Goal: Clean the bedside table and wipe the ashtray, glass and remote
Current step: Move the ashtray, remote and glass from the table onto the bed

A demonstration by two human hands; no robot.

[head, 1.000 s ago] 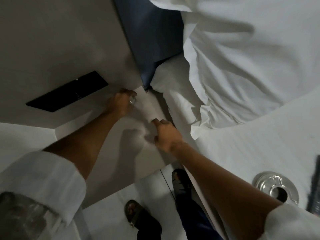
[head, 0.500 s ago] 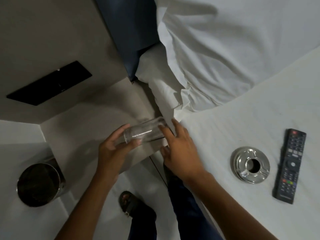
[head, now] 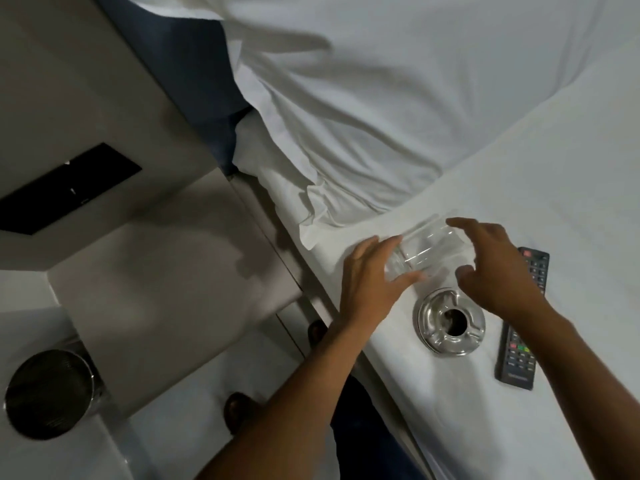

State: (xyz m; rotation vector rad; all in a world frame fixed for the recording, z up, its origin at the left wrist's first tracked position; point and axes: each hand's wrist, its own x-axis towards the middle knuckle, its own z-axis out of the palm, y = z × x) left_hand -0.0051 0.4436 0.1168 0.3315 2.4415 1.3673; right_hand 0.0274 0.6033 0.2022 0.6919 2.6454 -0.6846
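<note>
I'm setting the glass tumbler (head: 424, 252) on the bed, at twelve o'clock of the ashtray (head: 450, 322); left hand (head: 372, 282) grips its base, right hand (head: 498, 268) fingers spread wide; next, release gently.

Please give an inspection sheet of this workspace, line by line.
Surface: bedside table bare, beige; white bed sheet beside it.
Job's things: glass on its side over the sheet; ashtray and remote lie on the sheet.
Clutter: nothing seen.
Grippers: left hand holds the glass base; right hand open at its mouth end.
Cables: nothing seen.
Surroundings: bin on floor, dark wall panel, pillow.
</note>
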